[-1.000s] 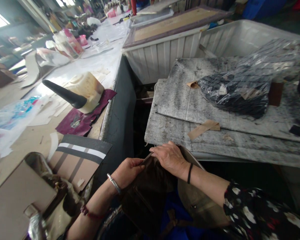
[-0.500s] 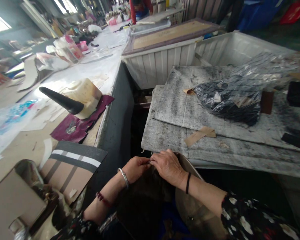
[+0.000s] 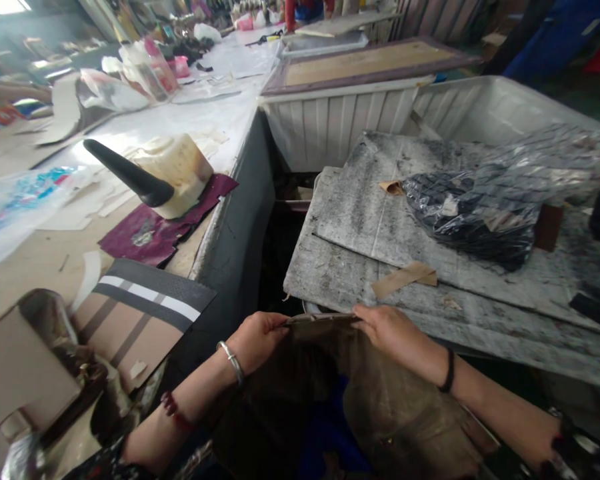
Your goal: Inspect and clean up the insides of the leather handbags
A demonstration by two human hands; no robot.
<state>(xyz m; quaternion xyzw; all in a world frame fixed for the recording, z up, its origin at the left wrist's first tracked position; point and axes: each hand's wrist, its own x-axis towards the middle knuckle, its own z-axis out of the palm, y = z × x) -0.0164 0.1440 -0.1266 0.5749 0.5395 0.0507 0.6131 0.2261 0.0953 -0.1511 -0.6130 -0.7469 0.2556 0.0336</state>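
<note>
My left hand [image 3: 261, 340] pinches one end of the upper edge of a brown, bag-like piece of sheet material [image 3: 380, 373]; whether it is leather or cloth I cannot tell. At the other end of that edge, my right hand [image 3: 387, 332] grips it between thumb and fingers. The edge runs nearly straight between my hands, and the brown sides hang down below. Something blue [image 3: 333, 433] shows low between the dark folds. Both hands are close to the front edge of a worn grey board [image 3: 350, 267].
To the left, a white-topped table [image 3: 220, 127] bears a glue-stained plastic container [image 3: 195, 173] with a black handle, on maroon material [image 3: 135, 233]. A striped panel [image 3: 145, 300] juts past its edge. Black pieces in clear plastic [image 3: 475, 207] lie on the grey board. White bins [image 3: 330, 127] stand behind.
My right hand has moved right, away from my left, which has shifted slightly left. The brown edge, bunched between them before, is now spread out. The view has turned a little left.
</note>
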